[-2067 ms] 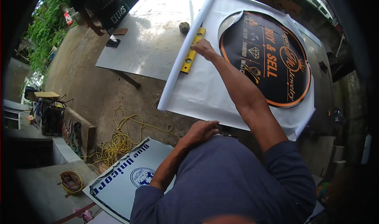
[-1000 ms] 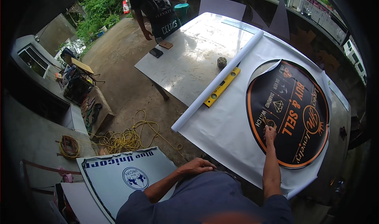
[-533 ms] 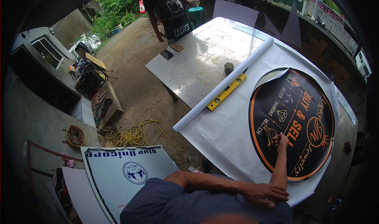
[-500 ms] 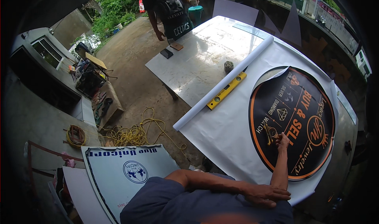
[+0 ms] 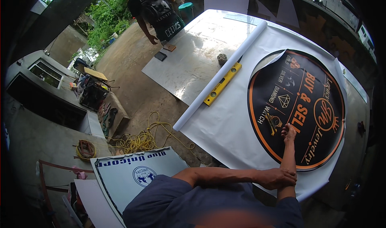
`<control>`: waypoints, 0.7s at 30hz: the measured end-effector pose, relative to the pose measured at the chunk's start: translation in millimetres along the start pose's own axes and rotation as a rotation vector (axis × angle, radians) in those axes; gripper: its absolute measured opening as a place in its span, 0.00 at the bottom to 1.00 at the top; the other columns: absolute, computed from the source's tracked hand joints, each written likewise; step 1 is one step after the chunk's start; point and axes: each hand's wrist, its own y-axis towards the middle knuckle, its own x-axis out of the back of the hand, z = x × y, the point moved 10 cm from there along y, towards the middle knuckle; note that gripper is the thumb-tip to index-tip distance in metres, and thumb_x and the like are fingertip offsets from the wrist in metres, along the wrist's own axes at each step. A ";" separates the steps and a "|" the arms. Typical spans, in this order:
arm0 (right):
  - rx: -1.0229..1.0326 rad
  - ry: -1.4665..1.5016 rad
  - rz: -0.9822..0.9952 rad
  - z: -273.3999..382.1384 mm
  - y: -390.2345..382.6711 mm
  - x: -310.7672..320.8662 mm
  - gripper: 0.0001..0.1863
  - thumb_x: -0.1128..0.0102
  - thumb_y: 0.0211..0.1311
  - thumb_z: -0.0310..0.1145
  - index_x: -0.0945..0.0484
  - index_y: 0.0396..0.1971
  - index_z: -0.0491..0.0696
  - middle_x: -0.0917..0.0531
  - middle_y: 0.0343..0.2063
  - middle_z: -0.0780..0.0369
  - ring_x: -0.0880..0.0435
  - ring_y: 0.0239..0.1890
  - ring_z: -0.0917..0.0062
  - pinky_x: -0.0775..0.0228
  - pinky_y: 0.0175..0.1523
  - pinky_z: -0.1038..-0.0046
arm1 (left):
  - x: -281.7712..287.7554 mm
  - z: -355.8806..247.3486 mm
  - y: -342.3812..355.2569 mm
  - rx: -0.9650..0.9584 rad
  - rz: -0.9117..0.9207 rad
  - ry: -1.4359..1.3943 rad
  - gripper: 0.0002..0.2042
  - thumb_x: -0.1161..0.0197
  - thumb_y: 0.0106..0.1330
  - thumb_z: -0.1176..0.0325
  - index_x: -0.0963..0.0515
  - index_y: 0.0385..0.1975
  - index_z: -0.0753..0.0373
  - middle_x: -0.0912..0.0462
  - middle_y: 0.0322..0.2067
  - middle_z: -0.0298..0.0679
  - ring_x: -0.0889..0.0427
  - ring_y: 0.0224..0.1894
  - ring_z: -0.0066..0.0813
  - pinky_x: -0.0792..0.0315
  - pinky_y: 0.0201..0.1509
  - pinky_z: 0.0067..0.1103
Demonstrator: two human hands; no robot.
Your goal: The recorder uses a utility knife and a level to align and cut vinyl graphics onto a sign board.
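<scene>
A round black sticker point(image 5: 277, 89) with an orange ring, lettering and small pictures lies over a large white sheet point(image 5: 213, 131) on the table. Its upper left edge is lifted and curls over, baring a pale strip beneath. Above the sticker's lower middle is my right hand point(image 5: 288, 133), its fingers curled in; whether anything is between them is hidden. Across my body reaches my left arm, and my left hand point(image 5: 279, 178) is wrapped around my right forearm. The white sheet's far left side is rolled into a long tube point(image 5: 225, 73), with a yellow spirit level point(image 5: 223, 84) lying alongside it.
Beyond the tube, the metal tabletop point(image 5: 181, 75) bears a dark lump point(image 5: 222, 59), a phone point(image 5: 160, 56) and a brown wallet-like object point(image 5: 170, 47). Another person point(image 5: 157, 15) stands at its far corner holding a cup. Yellow rope point(image 5: 140, 141) and a pale signboard point(image 5: 128, 175) lie at left.
My left hand, which lay flat across my right arm near the elbow, now wraps around the forearm. My right hand's fingers have curled in further. The whole view has tilted slightly.
</scene>
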 end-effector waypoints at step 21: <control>0.034 0.023 0.072 -0.5 -1.5 -7.3 0.14 0.38 0.71 0.41 0.18 0.34 0.44 0.17 0.22 0.63 0.17 0.17 0.80 0.23 0.19 0.78 | 0.4 -39.3 31.4 -0.139 -0.090 -0.234 0.23 0.37 0.51 0.75 0.19 0.51 0.71 0.16 0.49 0.53 0.18 0.56 0.50 0.27 0.64 0.35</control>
